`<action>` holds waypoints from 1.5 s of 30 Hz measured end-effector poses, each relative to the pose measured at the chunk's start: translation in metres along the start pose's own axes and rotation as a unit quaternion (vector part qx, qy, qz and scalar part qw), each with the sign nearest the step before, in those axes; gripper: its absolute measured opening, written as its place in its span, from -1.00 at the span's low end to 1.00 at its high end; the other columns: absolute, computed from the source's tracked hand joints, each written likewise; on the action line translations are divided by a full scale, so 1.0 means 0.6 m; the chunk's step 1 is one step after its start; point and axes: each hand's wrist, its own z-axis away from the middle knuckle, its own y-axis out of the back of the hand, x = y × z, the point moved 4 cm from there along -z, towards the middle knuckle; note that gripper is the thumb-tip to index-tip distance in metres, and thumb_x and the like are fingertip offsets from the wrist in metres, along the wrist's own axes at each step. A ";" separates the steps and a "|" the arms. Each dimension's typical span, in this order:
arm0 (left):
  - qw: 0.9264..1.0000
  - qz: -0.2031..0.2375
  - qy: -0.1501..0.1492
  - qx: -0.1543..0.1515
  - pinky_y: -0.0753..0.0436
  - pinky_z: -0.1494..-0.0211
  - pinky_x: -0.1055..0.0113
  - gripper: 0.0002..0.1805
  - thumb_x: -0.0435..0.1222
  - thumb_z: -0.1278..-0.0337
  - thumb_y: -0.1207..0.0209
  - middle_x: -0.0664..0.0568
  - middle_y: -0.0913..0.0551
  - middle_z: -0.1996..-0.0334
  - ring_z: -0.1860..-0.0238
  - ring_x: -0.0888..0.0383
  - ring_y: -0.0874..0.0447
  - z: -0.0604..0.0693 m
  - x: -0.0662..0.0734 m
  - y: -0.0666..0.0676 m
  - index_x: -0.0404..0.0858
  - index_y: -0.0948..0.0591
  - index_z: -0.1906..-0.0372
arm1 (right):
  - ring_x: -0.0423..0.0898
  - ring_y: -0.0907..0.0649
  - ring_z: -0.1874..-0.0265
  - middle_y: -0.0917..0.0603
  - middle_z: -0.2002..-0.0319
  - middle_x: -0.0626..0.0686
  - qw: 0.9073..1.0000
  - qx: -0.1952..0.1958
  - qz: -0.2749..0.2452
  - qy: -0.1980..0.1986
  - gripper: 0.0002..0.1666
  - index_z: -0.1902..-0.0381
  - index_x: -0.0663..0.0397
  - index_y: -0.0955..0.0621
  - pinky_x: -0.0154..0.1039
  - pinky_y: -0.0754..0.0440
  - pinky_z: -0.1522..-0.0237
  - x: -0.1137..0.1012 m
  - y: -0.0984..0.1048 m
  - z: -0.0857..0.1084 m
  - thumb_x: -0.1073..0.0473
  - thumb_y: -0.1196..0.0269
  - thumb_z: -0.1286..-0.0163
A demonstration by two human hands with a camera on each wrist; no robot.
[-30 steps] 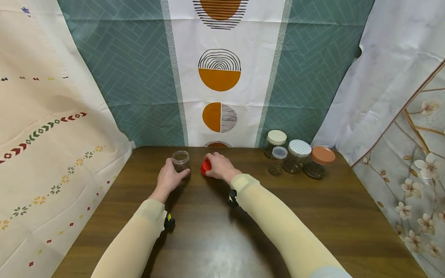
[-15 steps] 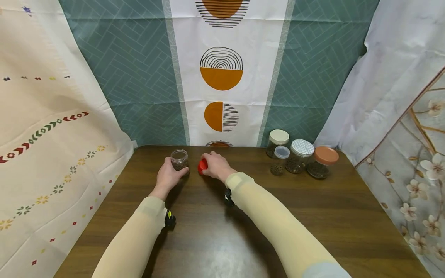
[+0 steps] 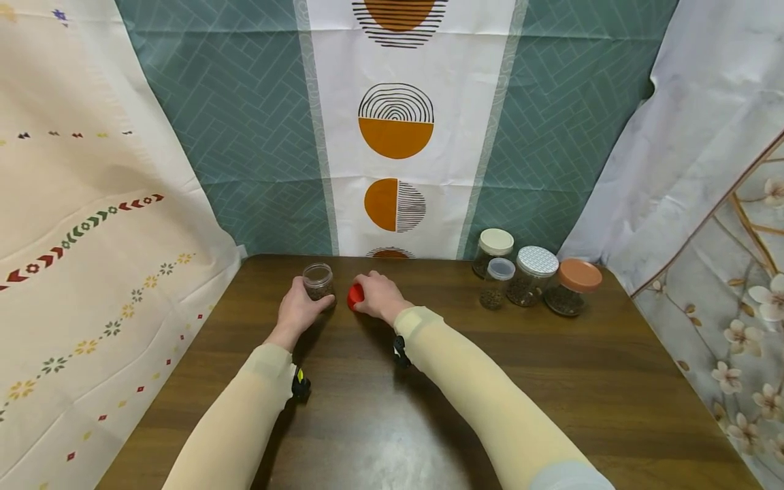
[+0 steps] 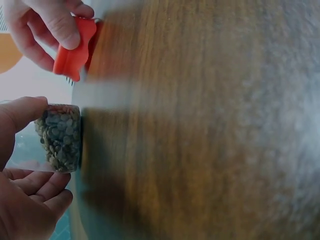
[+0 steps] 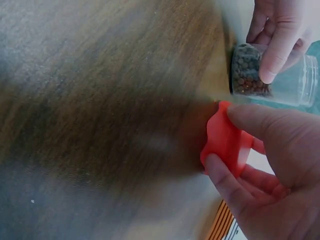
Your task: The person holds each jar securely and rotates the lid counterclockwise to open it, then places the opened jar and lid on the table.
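My left hand [image 3: 297,309] grips a clear, lidless jar [image 3: 319,278] near the table's back edge. In the left wrist view the jar is partly filled with small brown and grey pellets [image 4: 62,135]; it stands upright. Just right of it, my right hand [image 3: 381,296] pinches a red lid [image 3: 354,298] between thumb and fingers. The lid's wavy rim shows in the right wrist view, facing the table [image 5: 125,120]. Whether the lid touches the wood cannot be told. A short gap separates lid and jar.
At the back right stand several closed jars with dark contents: one cream-lidded [image 3: 496,241], a small one with a translucent lid [image 3: 497,284], one with a patterned lid [image 3: 537,262], one orange-lidded [image 3: 578,275]. Fabric hangs [image 3: 257,136] behind and beside the table.
My right hand has moved the red lid a little leftward, closer to the jar. My left hand keeps its hold on the jar. The head view has shifted slightly.
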 end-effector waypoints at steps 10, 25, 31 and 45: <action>1.000 -0.009 -0.005 0.018 -0.62 -0.20 -0.22 -0.07 0.12 -0.18 -0.57 -0.34 -0.67 -0.21 -0.21 -0.35 -0.66 -0.052 -0.070 -0.042 -0.39 -0.39 -0.35 | 0.08 -0.67 -0.09 -0.65 -0.18 0.16 1.000 0.002 -0.011 0.003 -0.32 -0.47 0.00 -0.61 -0.04 -0.65 -0.19 0.001 -0.012 0.002 -0.02 -0.50 -0.49; 0.999 0.026 0.006 -0.017 -0.43 -0.52 -0.25 -0.13 -0.10 -0.42 -0.43 -0.48 -0.50 -0.41 -0.44 -0.41 -0.49 0.021 0.026 -0.001 -0.51 -0.24 -0.49 | 0.12 -0.68 -0.10 -0.62 -0.19 0.19 1.000 0.004 -0.013 0.009 -0.31 -0.48 0.04 -0.58 -0.01 -0.66 -0.20 -0.004 -0.006 0.003 0.04 -0.51 -0.48; 0.999 0.037 -0.012 -0.014 -0.47 -0.46 -0.26 -0.02 0.00 -0.34 -0.47 -0.48 -0.51 -0.40 -0.41 -0.44 -0.49 0.016 0.022 -0.005 -0.49 -0.22 -0.53 | 0.15 -0.66 -0.16 -0.59 -0.27 0.20 0.999 0.016 -0.038 0.007 -0.22 -0.56 -0.03 -0.51 0.03 -0.66 -0.22 0.020 -0.021 -0.002 -0.01 -0.50 -0.47; 0.999 0.046 -0.017 -0.005 -0.30 -0.59 -0.32 0.25 -0.02 -0.37 -0.50 -0.50 -0.25 -0.59 -0.59 -0.42 -0.26 0.022 0.039 0.001 -0.38 0.11 -0.77 | 0.12 -0.53 -0.39 -0.52 -0.51 0.14 1.000 0.023 -0.016 0.005 -0.14 -0.65 0.00 -0.43 0.03 -0.56 -0.41 0.010 0.010 0.029 -0.22 -0.39 -0.57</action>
